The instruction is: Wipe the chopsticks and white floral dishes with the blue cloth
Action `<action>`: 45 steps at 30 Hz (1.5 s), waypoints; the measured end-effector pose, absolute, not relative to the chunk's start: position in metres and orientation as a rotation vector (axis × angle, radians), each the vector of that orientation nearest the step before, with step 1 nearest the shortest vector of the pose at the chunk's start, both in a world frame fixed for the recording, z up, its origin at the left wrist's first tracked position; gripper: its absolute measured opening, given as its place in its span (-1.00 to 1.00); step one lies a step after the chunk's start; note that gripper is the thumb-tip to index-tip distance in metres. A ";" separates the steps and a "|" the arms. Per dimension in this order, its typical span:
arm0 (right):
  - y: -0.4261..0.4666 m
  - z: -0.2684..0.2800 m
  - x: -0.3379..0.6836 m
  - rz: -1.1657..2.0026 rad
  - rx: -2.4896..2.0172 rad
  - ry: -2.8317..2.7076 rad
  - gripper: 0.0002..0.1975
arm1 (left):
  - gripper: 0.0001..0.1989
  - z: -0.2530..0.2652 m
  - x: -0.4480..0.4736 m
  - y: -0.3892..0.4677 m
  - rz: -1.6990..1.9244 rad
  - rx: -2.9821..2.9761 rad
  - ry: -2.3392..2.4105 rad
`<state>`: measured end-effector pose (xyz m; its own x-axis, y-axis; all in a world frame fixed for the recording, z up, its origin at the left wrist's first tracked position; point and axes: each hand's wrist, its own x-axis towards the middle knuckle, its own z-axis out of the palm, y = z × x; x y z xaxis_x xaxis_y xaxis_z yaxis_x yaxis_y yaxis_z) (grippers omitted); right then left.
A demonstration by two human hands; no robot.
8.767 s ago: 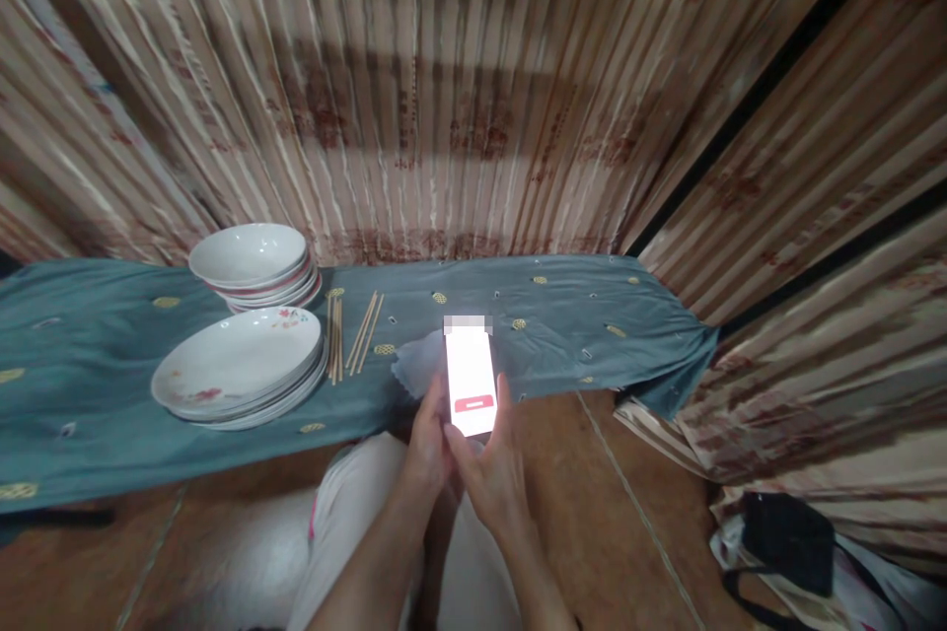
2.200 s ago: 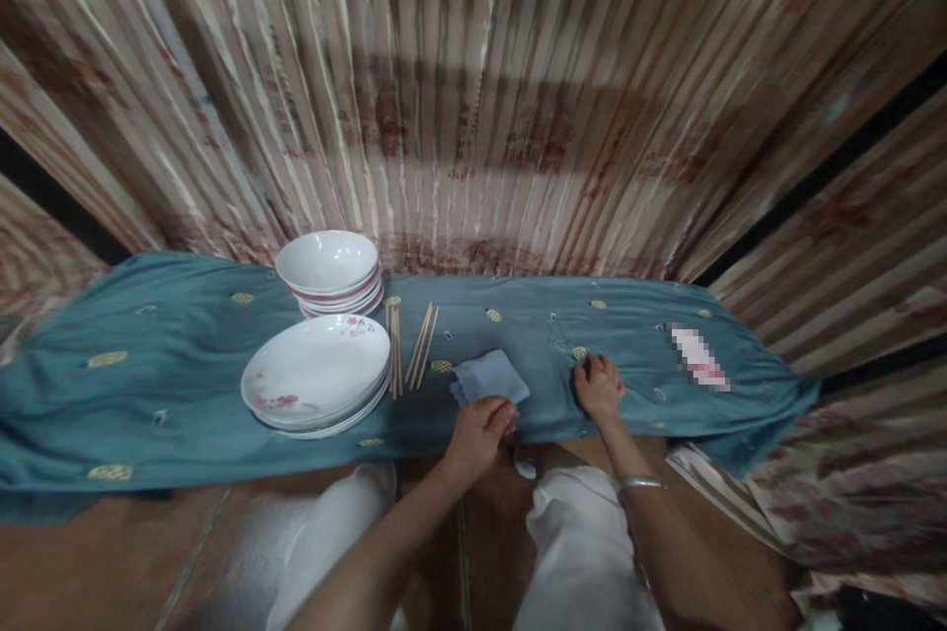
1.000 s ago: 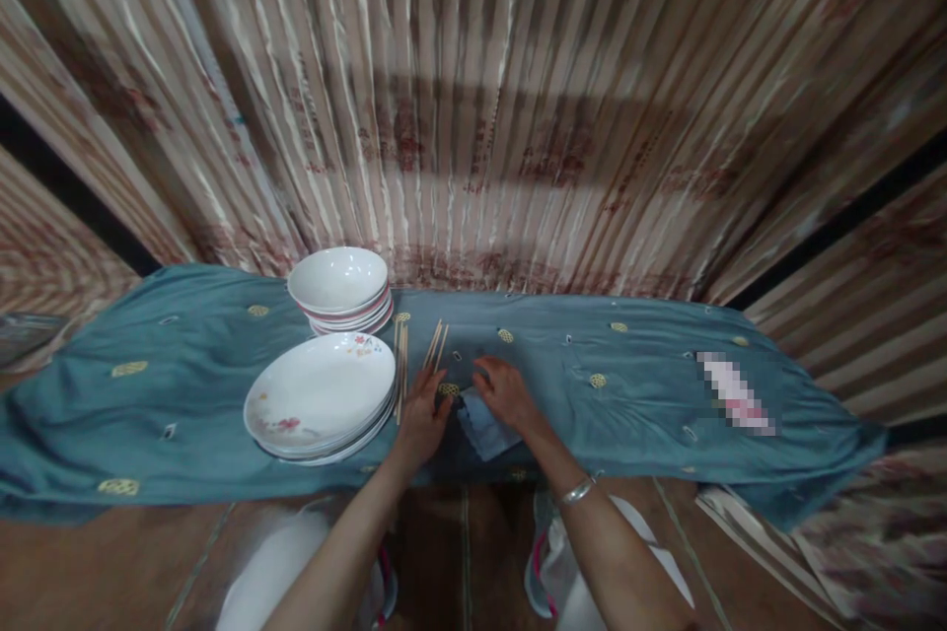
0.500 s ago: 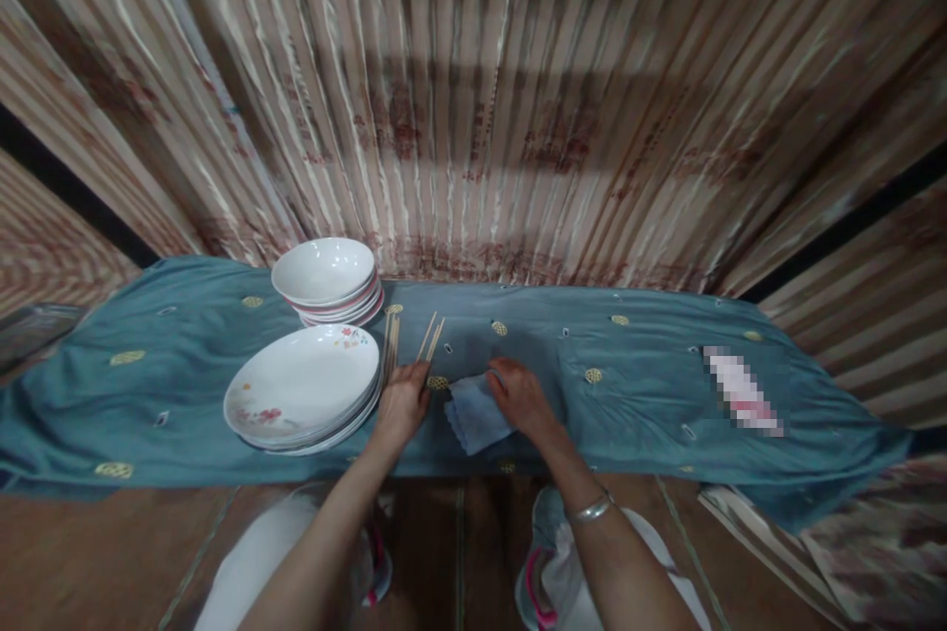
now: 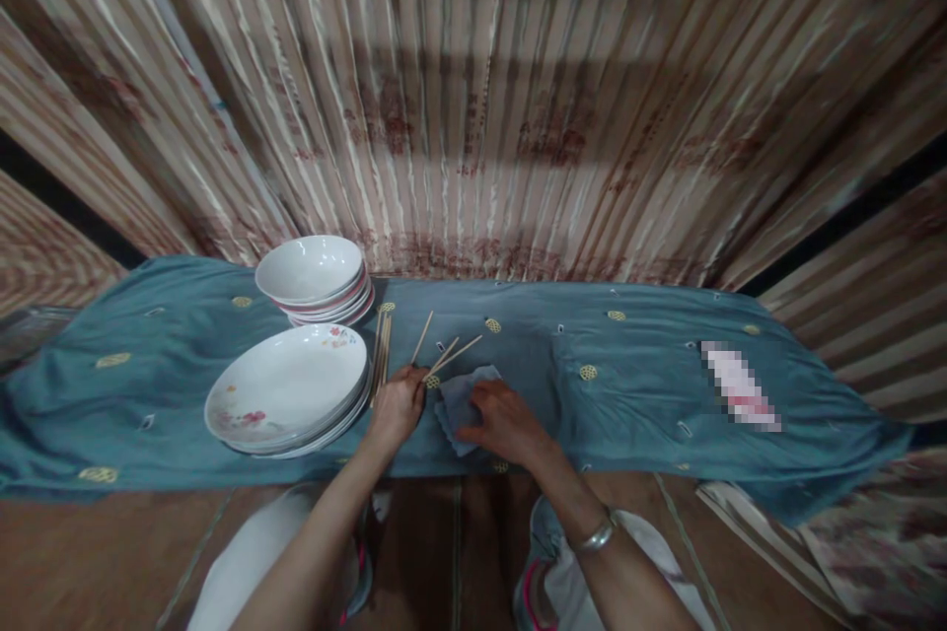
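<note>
My left hand [image 5: 400,406] is closed round several thin wooden chopsticks [image 5: 453,357], beside the plates. Their tips fan out beyond my fingers, one pointing away and two slanting right. A small light-blue cloth [image 5: 453,412] with a wavy edge lies flat to the right of that hand. Over its right part, my right hand [image 5: 512,422] bends its fingers on the fabric, thumb toward the left; part of the cloth is hidden beneath. Another bundle of chopsticks [image 5: 382,355] rests on the table along the plates' right side.
A stack of white flowered plates [image 5: 288,389] stands at the left front, with a stack of white bowls [image 5: 311,268] behind it. A green-blue tablecloth [image 5: 628,404] covers the long table. Farther right lies a blurred-out pinkish item [image 5: 740,385]. A pleated curtain [image 5: 459,118] hangs behind.
The chopsticks in my left hand have spread, two swinging to the right. My right hand has shifted slightly left and down over the cloth, whose upper edge now shows farther up.
</note>
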<state>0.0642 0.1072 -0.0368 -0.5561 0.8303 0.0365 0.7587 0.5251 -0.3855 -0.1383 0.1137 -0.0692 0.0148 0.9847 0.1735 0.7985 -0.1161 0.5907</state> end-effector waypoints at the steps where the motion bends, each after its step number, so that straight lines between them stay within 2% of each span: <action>1: 0.106 -0.037 0.062 0.464 -1.345 -2.546 -0.79 | -0.72 -0.069 -0.138 0.115 0.867 1.913 1.811; 3: 0.105 -0.040 0.060 0.447 -1.340 -2.516 -0.90 | -0.77 -0.068 -0.136 0.117 1.014 1.724 1.733; 8: 0.120 -0.050 0.063 0.670 -1.307 -2.256 -0.86 | -0.84 -0.063 -0.117 0.122 1.293 0.836 1.356; 11: 0.137 -0.055 0.062 0.959 -1.264 -1.864 -0.80 | -0.81 -0.058 -0.103 0.121 1.223 0.491 1.156; 15: 0.151 -0.054 0.052 1.458 -1.128 -1.285 -0.68 | -0.85 -0.048 -0.090 0.117 1.149 0.345 1.030; 18: 0.154 -0.049 0.045 1.622 -1.052 -1.025 -0.64 | -0.87 -0.043 -0.086 0.114 1.126 0.321 0.997; 24: 0.162 -0.044 0.045 1.530 -1.102 -0.851 -0.70 | -0.86 -0.045 -0.086 0.107 1.045 0.376 0.992; 31: 0.166 -0.054 0.040 1.471 -1.105 -0.906 -0.64 | -0.79 -0.046 -0.090 0.107 1.076 0.407 1.035; 34: 0.160 -0.055 0.044 1.299 -1.220 -1.229 -0.64 | -0.73 -0.045 -0.097 0.111 1.172 0.430 1.062; 37: 0.144 -0.052 0.050 0.973 -1.342 -1.872 -0.67 | -0.64 -0.044 -0.104 0.114 1.238 0.466 1.088; 39: 0.130 -0.049 0.053 0.788 -1.336 -2.199 -0.78 | -0.62 -0.043 -0.107 0.116 1.263 0.477 1.096; 41: 0.117 -0.046 0.054 0.657 -1.293 -2.361 -0.86 | -0.64 -0.043 -0.107 0.116 1.282 0.460 1.102; 45: 0.109 -0.048 0.051 0.580 -1.260 -2.425 -0.81 | -0.78 -0.042 -0.106 0.118 1.301 0.385 1.145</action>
